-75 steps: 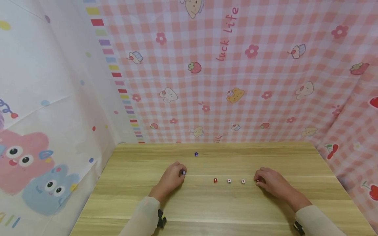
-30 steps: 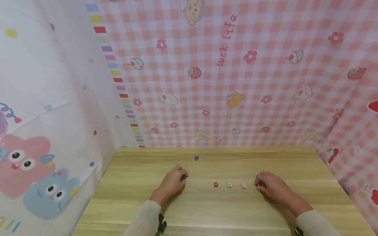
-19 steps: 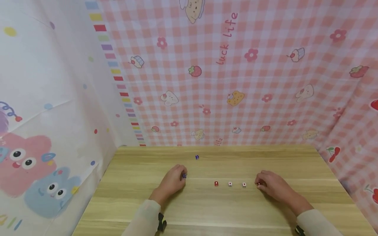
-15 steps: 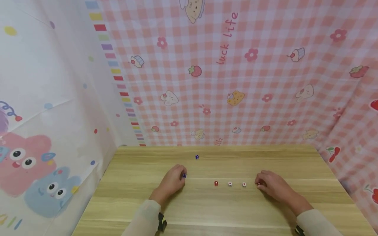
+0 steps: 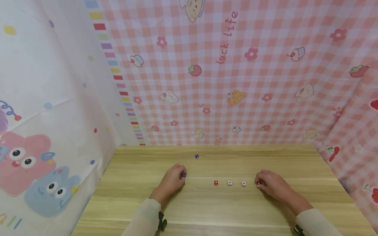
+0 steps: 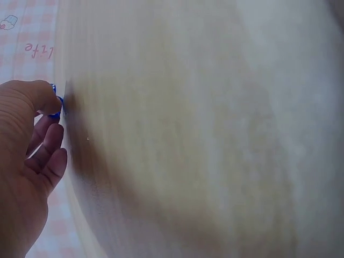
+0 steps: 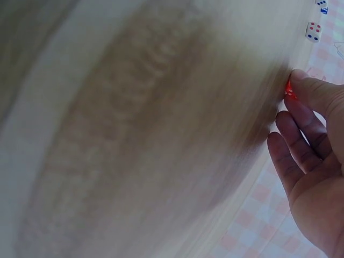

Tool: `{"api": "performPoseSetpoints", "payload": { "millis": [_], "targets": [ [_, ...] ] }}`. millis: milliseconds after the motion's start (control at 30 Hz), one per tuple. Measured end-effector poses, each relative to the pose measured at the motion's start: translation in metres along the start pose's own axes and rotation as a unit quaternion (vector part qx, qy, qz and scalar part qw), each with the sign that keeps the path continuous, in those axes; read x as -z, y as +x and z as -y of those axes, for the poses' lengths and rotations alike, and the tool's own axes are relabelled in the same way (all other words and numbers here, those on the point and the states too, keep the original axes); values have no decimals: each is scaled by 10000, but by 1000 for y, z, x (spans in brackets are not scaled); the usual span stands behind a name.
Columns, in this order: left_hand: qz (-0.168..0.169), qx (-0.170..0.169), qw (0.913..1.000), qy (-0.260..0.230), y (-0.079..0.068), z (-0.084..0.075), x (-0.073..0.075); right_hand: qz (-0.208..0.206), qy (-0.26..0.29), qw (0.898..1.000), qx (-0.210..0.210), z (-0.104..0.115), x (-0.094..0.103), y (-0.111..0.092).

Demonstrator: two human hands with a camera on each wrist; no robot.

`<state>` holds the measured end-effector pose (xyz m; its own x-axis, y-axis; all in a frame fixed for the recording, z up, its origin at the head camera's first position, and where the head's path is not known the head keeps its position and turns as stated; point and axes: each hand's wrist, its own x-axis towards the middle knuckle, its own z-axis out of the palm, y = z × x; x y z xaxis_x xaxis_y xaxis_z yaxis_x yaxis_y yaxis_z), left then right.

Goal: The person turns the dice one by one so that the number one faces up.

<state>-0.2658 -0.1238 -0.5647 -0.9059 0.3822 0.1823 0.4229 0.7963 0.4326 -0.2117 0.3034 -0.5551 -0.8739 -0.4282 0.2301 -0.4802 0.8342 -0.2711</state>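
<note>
My left hand [image 5: 172, 179] pinches a blue die [image 5: 184, 175] between thumb and fingers, left of a row of dice. In the left wrist view, blue bits of that die [image 6: 56, 115] show around the thumb tip. The row on the table holds a red die [image 5: 216, 183], a white die [image 5: 229, 183] and a second white die [image 5: 243, 184], spaced apart. At the row's right end my right hand [image 5: 273, 183] pinches another red die [image 7: 290, 90], mostly covered by the fingers. Another blue die [image 5: 197, 156] lies farther back, apart from both hands.
The wooden table [image 5: 206, 209] runs back to a pink checked cloth [image 5: 212, 82] hanging behind it. A white cloth with cartoon figures [image 5: 59, 131] hangs at the left. Both forearms reach in from the front edge.
The blue die in my left hand has turned, so a different, dotted face shows now. My right hand stays in place with its red die. The head view has shifted slightly.
</note>
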Motion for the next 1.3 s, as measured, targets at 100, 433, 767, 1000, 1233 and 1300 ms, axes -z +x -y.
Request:
{"api": "performPoseSetpoints", "payload": {
  "millis": [100, 433, 767, 1000, 1233, 1300],
  "targets": [
    [38, 42, 10000, 23, 0, -2, 2, -56, -24, 10000, 42, 0, 0, 0],
    [-14, -118, 9998, 154, 0, -4, 1, -98, -51, 9999, 55, 2, 0, 0],
    [90, -100, 9999, 35, -2, -1, 1, -14, -33, 10000, -77, 3, 1, 0],
    [149, -65, 9999, 47, -1, 2, -1, -43, -49, 10000, -66, 3, 0, 0],
    [219, -133, 9997, 46, 0, -6, 0, -93, -89, 9999, -39, 3, 1, -1],
    [222, -166, 9996, 45, 1, -10, 1, -91, -105, 9999, -43, 4, 1, -1]
  ]
}}
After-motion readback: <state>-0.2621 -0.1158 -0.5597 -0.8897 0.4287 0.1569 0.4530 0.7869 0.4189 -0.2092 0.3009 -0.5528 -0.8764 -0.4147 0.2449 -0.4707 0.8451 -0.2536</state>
